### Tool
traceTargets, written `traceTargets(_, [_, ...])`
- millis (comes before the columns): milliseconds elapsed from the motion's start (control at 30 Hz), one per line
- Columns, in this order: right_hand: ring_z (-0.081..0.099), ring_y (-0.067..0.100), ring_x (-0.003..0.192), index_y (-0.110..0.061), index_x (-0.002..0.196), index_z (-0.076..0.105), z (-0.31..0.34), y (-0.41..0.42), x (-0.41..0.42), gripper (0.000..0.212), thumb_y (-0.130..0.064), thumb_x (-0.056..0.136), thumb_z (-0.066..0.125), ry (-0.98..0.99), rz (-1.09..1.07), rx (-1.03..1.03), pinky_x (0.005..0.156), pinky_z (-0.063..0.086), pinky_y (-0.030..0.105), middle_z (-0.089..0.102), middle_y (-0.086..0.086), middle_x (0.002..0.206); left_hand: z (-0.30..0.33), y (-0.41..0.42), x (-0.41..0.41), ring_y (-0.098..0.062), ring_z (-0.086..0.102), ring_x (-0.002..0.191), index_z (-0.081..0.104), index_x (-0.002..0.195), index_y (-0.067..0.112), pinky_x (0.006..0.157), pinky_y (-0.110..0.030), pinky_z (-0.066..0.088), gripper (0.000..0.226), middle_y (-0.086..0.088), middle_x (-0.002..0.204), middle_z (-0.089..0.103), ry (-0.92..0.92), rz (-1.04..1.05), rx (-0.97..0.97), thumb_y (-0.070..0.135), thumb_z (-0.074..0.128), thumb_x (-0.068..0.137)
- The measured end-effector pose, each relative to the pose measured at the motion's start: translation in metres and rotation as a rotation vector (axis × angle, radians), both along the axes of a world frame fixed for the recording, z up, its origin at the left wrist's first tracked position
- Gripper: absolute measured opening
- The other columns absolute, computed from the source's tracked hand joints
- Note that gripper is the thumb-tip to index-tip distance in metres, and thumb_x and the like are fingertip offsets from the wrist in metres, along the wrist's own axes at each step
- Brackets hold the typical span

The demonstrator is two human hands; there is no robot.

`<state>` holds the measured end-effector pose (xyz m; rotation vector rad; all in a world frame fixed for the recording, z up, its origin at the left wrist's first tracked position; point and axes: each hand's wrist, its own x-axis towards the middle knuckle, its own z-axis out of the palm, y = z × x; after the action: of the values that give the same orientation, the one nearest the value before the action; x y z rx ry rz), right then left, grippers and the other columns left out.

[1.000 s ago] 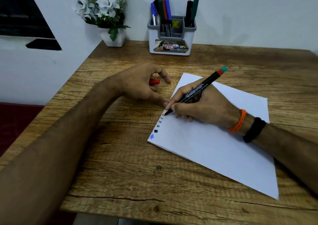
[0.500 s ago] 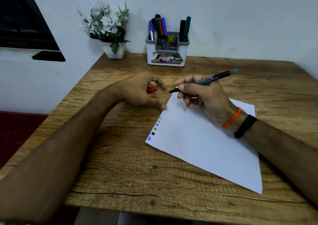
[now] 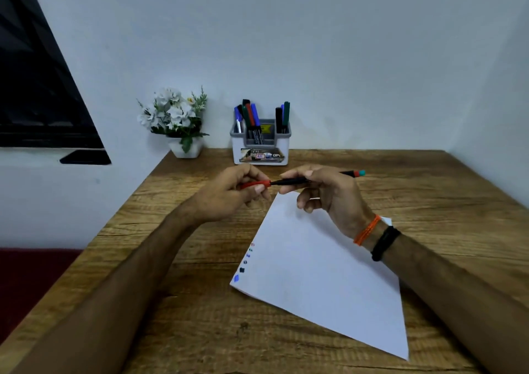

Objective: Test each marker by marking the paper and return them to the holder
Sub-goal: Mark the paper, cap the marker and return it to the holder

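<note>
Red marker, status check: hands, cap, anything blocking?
Left hand grips red cap; right hand holds marker. Cap meeting tip, above table. Paper marked at left edge. Path to holder clear.

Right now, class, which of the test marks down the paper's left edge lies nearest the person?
The blue mark, lowest in the column on the paper. It is the largest blot; the dark, blue, green and red marks run away from it up the edge.
</note>
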<state>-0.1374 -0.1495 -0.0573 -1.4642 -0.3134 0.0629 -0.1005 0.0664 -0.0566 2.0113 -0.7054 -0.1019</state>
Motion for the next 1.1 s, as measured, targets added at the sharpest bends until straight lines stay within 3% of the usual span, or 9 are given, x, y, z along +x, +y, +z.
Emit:
traceTargets(200, [0.06, 0.016, 0.057, -0.006, 0.1, 0.073, -0.005, -0.003, 0.005, 0.04, -0.023, 0.079, 0.043, -0.031, -0.022, -0.017, 0.052, 0.043, 0.025, 0.075, 0.019, 0.094, -0.004, 0.0, 0.004, -0.013, 0.064, 0.08, 0.059, 0.105, 0.011, 0.065, -0.025, 0.05, 0.014, -0.004, 0.089, 0.07, 0.022, -0.003, -0.023, 0.005, 0.052, 0.095])
traceTargets(367, [0.061, 0.017, 0.056, -0.004, 0.1, 0.071, -0.008, -0.004, 0.007, 0.038, -0.022, 0.079, 0.044, -0.039, -0.049, -0.022, 0.051, 0.043, 0.025, 0.075, 0.02, 0.094, -0.004, 0.001, 0.004, -0.006, 0.063, 0.075, 0.059, 0.104, 0.013, 0.065, -0.027, 0.049, 0.014, 0.001, 0.085, 0.069, 0.028, -0.006, -0.031, 0.004, 0.052, 0.095])
traceTargets(533, [0.06, 0.017, 0.046, -0.008, 0.091, 0.06, -0.008, 0.002, 0.005, 0.005, -0.013, 0.091, 0.062, -0.051, -0.064, -0.047, 0.046, 0.043, 0.024, 0.076, 0.018, 0.092, -0.003, 0.0, 0.003, -0.01, 0.063, 0.077, 0.06, 0.105, 0.012, 0.065, -0.029, 0.048, 0.014, 0.001, 0.085, 0.07, 0.032, -0.036, -0.058, 0.005, 0.053, 0.095])
traceTargets(700, [0.049, 0.018, 0.048, -0.002, 0.09, 0.073, -0.011, 0.003, 0.003, 0.03, -0.03, 0.082, 0.071, -0.156, -0.157, -0.102, 0.045, 0.04, 0.024, 0.068, 0.007, 0.068, 0.001, -0.001, 0.0, -0.005, 0.058, 0.065, 0.061, 0.105, 0.006, 0.059, -0.027, 0.045, 0.013, -0.002, 0.083, 0.07, 0.013, -0.055, -0.064, 0.006, 0.055, 0.094])
traceTargets(833, [0.052, 0.015, 0.048, -0.009, 0.096, 0.076, -0.011, -0.002, 0.007, 0.018, -0.019, 0.093, 0.062, -0.11, -0.121, -0.059, 0.047, 0.041, 0.022, 0.072, 0.009, 0.073, 0.003, 0.002, -0.001, -0.007, 0.057, 0.063, 0.064, 0.104, 0.009, 0.057, -0.028, 0.044, 0.016, -0.001, 0.081, 0.069, -0.025, -0.044, -0.069, 0.017, 0.059, 0.091])
traceTargets(933, [0.051, 0.012, 0.044, -0.006, 0.095, 0.074, -0.012, -0.003, 0.008, 0.015, -0.019, 0.09, 0.066, -0.18, -0.148, -0.115, 0.044, 0.04, 0.02, 0.073, 0.009, 0.072, 0.006, 0.005, 0.0, -0.015, 0.053, 0.062, 0.067, 0.103, 0.009, 0.055, -0.026, 0.042, 0.026, -0.005, 0.076, 0.067, -0.036, -0.018, -0.121, 0.028, 0.06, 0.087])
traceTargets(1033, [0.037, 0.009, 0.045, -0.003, 0.082, 0.072, -0.015, 0.0, 0.008, 0.029, -0.032, 0.085, 0.068, -0.33, -0.203, -0.258, 0.045, 0.031, 0.019, 0.055, -0.003, 0.055, 0.004, 0.006, 0.001, -0.009, 0.051, 0.059, 0.067, 0.101, 0.006, 0.054, -0.02, 0.04, 0.025, -0.002, 0.071, 0.062, 0.002, -0.011, -0.153, 0.025, 0.057, 0.09])
traceTargets(1100, [0.035, 0.008, 0.048, -0.005, 0.079, 0.071, -0.015, 0.001, 0.009, 0.032, -0.037, 0.083, 0.069, -0.388, -0.222, -0.303, 0.047, 0.029, 0.019, 0.05, -0.007, 0.054, 0.002, 0.004, 0.002, -0.009, 0.049, 0.059, 0.065, 0.1, 0.005, 0.054, -0.021, 0.04, 0.021, -0.001, 0.07, 0.059, 0.027, -0.021, -0.14, 0.022, 0.055, 0.093])
